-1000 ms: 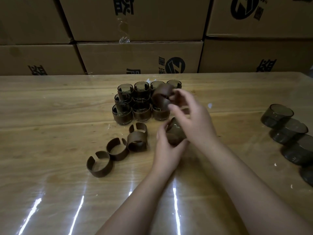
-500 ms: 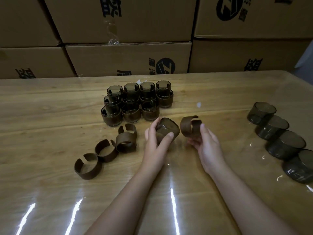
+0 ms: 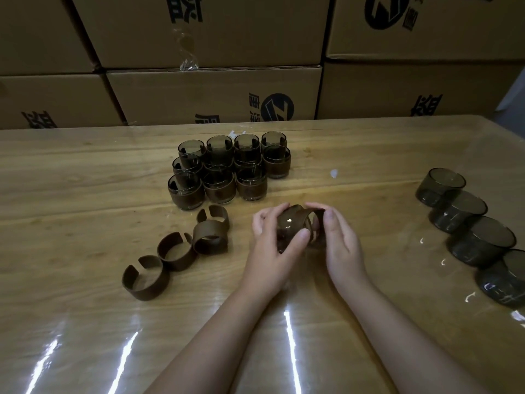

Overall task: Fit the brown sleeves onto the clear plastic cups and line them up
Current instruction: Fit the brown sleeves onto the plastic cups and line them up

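Two hands at frame centre: cup (image 3: pixel 289 227) is gripped tilted by the left hand (image 3: pixel 271 251), sleeve (image 3: pixel 315 223) pinched touching its right side by the right hand (image 3: pixel 339 245).

Stacked cardboard boxes (image 3: pixel 216 89) behind wooden table (image 3: pixel 85 194)

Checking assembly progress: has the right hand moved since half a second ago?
Yes. The right hand moved left, toward the loose sleeves, bringing its sleeve against the cup.
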The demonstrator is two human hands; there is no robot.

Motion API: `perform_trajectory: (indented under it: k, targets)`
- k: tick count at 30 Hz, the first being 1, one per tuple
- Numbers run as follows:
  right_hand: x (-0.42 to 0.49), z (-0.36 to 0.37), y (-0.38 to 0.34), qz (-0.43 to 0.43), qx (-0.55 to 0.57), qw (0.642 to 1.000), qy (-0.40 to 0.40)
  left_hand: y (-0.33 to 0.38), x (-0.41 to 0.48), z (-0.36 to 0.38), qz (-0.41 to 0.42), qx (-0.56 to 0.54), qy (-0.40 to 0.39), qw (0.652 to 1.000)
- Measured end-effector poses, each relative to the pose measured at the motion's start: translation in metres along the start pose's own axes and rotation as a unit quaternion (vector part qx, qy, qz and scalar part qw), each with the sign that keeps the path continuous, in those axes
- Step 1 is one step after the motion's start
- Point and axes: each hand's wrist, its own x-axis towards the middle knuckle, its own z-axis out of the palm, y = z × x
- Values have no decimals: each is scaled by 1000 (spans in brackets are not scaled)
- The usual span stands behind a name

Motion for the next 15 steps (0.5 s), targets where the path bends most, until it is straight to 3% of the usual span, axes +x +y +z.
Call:
perform_trajectory:
  k: [7, 15]
  targets:
    - [0, 0, 0, -47, -49, 998, -15, 1, -1, 0, -1, -22, 10, 1000]
    - [3, 4, 1, 107, 2, 992, -73, -4, 2, -1, 6, -34, 25, 999]
